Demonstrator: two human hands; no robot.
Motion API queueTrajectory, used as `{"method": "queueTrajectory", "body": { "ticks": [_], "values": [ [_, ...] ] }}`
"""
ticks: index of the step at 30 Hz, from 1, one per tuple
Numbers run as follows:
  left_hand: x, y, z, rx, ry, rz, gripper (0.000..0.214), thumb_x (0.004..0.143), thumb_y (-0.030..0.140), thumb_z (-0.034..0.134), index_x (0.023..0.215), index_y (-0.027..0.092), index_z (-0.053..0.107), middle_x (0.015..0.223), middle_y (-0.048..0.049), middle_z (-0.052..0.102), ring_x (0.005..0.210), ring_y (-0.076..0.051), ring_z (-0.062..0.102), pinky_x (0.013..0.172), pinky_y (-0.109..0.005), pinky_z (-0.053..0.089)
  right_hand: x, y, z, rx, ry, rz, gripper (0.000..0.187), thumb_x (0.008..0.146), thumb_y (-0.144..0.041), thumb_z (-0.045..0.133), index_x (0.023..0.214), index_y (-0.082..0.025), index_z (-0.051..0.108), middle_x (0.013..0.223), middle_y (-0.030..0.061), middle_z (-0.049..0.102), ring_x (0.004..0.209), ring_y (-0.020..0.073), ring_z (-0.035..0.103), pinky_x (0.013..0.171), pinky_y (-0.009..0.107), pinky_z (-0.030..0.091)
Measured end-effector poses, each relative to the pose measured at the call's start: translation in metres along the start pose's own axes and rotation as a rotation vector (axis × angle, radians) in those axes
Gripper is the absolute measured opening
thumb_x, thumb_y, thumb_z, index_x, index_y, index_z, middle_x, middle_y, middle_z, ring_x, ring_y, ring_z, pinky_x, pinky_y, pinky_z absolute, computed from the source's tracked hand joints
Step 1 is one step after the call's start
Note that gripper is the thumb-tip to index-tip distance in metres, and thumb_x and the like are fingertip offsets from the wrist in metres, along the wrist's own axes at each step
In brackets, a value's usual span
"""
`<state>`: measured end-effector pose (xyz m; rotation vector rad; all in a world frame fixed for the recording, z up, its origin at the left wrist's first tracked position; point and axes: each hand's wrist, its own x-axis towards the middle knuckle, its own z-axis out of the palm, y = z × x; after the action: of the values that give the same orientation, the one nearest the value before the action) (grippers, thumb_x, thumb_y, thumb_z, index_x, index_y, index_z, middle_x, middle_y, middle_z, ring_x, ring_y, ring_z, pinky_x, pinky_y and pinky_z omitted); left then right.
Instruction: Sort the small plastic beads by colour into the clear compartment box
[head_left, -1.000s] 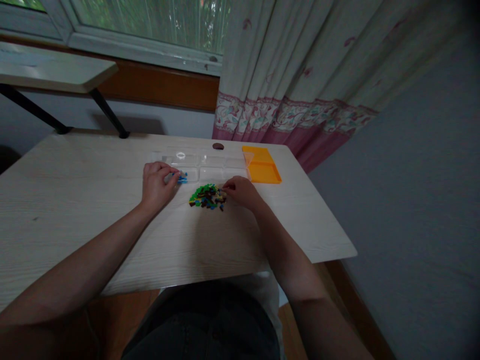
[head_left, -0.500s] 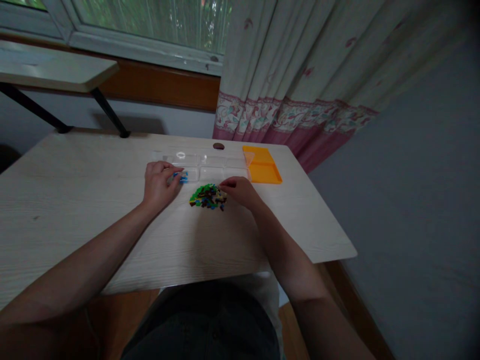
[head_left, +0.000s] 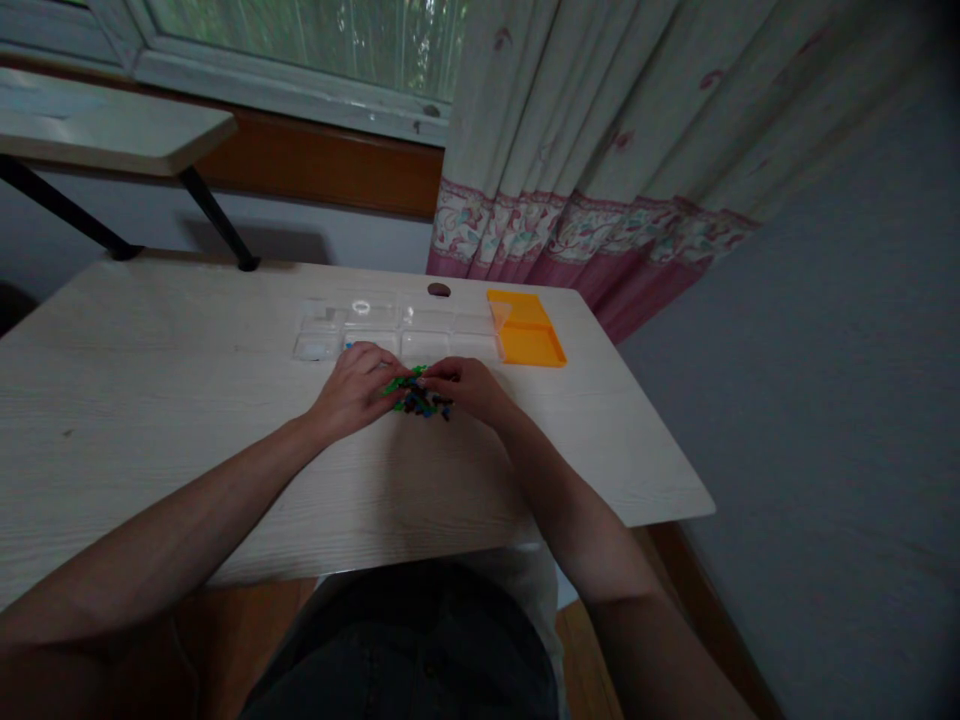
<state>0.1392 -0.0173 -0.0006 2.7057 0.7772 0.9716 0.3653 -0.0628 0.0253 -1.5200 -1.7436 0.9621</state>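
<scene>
A small heap of mixed green, blue and dark brown plastic pieces (head_left: 421, 402) lies on the table in front of me. My left hand (head_left: 361, 390) reaches into its left side, fingers stretched forward with a gap between thumb and forefinger. At the heap's upper right, my right hand (head_left: 469, 385) has thumb and fingertips pinched together; whatever is between them is too small to name. Just behind the heap stands a clear compartment box (head_left: 427, 347). A bit of blue shows in one front compartment, partly covered by my left hand.
An orange tray or lid (head_left: 531, 345) adjoins the clear box on the right. Behind the box is a brown oval spot (head_left: 439, 289) on the wooden table (head_left: 225, 400). A raised shelf (head_left: 112, 125) on black legs stands back left; a curtain (head_left: 525, 210) hangs behind.
My left hand has moved right and toward me, from the box's front left compartment to the heap. My right hand has shifted slightly left over the pieces.
</scene>
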Motion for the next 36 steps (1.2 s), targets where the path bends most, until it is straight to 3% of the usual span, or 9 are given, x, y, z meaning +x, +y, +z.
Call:
{"method": "queueTrajectory", "body": {
  "ticks": [12,19,27,36],
  "values": [
    [-0.003,-0.002,0.001,0.063,-0.033,0.088,0.023,0.093,0.041,0.058,0.100,0.025,0.074,0.099,-0.0061,0.070,0.103,-0.025,0.058,0.093,-0.042,0.043,-0.001,-0.004,0.008,0.048,-0.070,-0.029,0.022,0.081,-0.032,0.069,0.090,-0.014,0.078,0.075,0.0020,0.073,0.064,0.0097,0.059,0.060,0.020,0.043],
    [-0.002,-0.002,-0.001,0.074,-0.020,0.055,0.024,0.094,0.041,0.057,0.096,0.026,0.075,0.095,-0.0060,0.071,0.098,-0.025,0.059,0.089,-0.043,0.044,-0.001,-0.006,0.007,-0.097,-0.028,-0.069,0.023,0.088,-0.035,0.063,0.090,-0.017,0.079,0.076,0.0013,0.073,0.068,0.0108,0.061,0.062,0.020,0.042],
    [0.000,-0.012,-0.003,0.124,0.129,-0.146,0.028,0.095,0.039,0.052,0.090,0.023,0.074,0.091,-0.0083,0.071,0.095,-0.026,0.057,0.088,-0.044,0.044,0.001,0.002,-0.001,-0.395,0.105,-0.071,0.020,0.092,-0.030,0.061,0.098,-0.019,0.078,0.091,0.0041,0.072,0.083,0.0138,0.061,0.077,0.024,0.043],
    [-0.001,-0.025,-0.009,0.153,0.207,-0.271,0.037,0.101,0.037,0.042,0.079,0.019,0.066,0.090,-0.0067,0.065,0.097,-0.024,0.053,0.096,-0.046,0.039,0.003,0.008,-0.006,-0.607,0.072,-0.100,0.016,0.088,-0.027,0.065,0.091,-0.017,0.077,0.086,0.0055,0.066,0.086,0.0164,0.057,0.080,0.028,0.040]
  ]
}}
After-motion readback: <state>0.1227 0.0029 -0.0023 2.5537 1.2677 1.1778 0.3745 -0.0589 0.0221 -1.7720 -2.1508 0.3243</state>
